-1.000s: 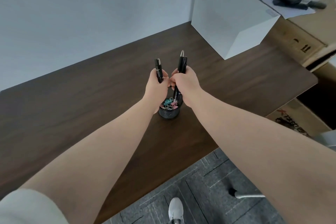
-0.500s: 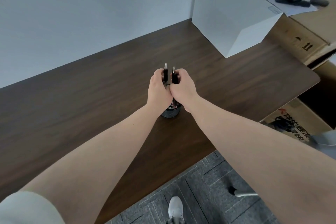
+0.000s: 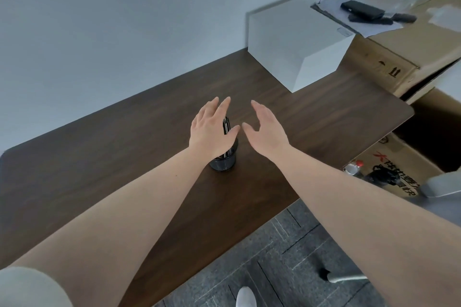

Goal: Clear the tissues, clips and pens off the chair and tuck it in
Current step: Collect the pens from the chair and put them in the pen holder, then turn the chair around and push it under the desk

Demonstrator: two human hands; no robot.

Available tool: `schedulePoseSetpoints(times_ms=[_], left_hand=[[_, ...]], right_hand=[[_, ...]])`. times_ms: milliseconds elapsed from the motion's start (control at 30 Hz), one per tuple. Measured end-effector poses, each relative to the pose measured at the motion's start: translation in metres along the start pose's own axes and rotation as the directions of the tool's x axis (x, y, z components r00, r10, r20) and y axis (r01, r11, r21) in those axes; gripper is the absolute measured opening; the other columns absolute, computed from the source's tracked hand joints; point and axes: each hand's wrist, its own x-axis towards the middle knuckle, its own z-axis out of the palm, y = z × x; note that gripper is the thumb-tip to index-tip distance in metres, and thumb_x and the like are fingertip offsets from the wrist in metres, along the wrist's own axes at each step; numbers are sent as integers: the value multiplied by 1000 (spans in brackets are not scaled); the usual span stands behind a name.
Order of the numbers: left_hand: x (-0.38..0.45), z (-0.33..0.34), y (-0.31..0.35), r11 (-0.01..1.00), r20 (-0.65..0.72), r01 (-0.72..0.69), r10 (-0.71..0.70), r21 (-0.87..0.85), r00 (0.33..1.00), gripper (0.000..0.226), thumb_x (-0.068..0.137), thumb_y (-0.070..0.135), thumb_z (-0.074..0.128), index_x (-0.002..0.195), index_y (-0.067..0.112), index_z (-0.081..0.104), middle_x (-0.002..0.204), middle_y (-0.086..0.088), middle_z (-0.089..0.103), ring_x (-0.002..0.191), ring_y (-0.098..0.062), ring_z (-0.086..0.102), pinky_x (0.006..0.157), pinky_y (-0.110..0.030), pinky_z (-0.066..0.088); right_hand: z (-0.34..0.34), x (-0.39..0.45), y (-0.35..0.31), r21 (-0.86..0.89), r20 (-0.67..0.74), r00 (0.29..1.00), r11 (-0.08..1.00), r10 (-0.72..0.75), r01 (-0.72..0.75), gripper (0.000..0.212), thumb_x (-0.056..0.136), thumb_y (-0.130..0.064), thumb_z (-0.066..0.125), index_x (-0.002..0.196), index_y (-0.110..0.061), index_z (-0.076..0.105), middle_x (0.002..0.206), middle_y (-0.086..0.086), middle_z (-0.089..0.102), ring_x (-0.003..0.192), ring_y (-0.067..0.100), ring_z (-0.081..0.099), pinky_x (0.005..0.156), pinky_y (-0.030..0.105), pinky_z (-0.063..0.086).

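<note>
A dark wooden desk (image 3: 104,157) stands against a plain pale wall (image 3: 124,20), with grey carpet tiles (image 3: 287,257) and cardboard boxes (image 3: 399,57) alongside.

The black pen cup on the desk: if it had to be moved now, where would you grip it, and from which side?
Grip the pen cup around its lower wall, coming in from the right, probably with the right hand. It is round and upright, pens block the top, and the open left hand covers its left.
</note>
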Motion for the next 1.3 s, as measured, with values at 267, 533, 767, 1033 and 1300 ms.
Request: schedulePoseSetpoints(times_ms=[267, 533, 767, 1033, 1300], left_hand=[[-16, 7, 79, 974, 132, -104, 78, 202, 988, 72, 89, 60, 45, 150, 36, 14, 161, 1, 10, 149, -21, 1, 119, -51, 2], [-51, 41, 199, 914, 234, -257, 187, 314, 954, 71, 89, 62, 41, 150, 37, 14, 161, 2, 9, 149, -21, 1, 119, -54, 0], [-87, 99, 322, 850, 334, -428, 325, 308, 885, 73, 89, 62, 41, 150, 36, 11, 162, 1, 6, 149, -22, 0, 118, -54, 0], [-132, 164, 445, 744, 453, -641, 513, 191, 730, 75, 89, 62, 43, 150, 35, 11, 162, 1, 6, 149, -22, -1, 120, -53, 2], [-185, 214, 576, 580, 459, -814, 720, 15, 521, 74, 89, 61, 42, 150, 32, 13, 161, -2, 9, 149, -23, 2, 120, -49, 7]], right_hand=[[-86, -44, 56, -295, 25, 995, 951, 102, -90, 65, 94, -50, 43, 149, -37, 11, 161, 3, 11, 148, 27, 7, 116, 56, 12], [-198, -119, 138, -321, -72, 974, 919, 217, -228, 68, 93, -51, 43, 149, -38, 6, 161, 3, 7, 148, 26, 3, 117, 57, 9], [-292, -202, 227, -318, -206, 927, 875, 313, -366, 69, 93, -50, 45, 149, -38, 6, 161, 2, 8, 148, 27, 4, 117, 56, 10], [-372, -315, 309, -255, -353, 803, 777, 480, -576, 70, 93, -47, 45, 150, -37, 6, 161, 3, 8, 148, 26, 4, 118, 54, 9], [-439, -435, 342, -156, -515, 599, 620, 613, -769, 69, 92, -50, 46, 150, -35, 11, 160, 0, 10, 148, 21, 3, 118, 52, 8]])
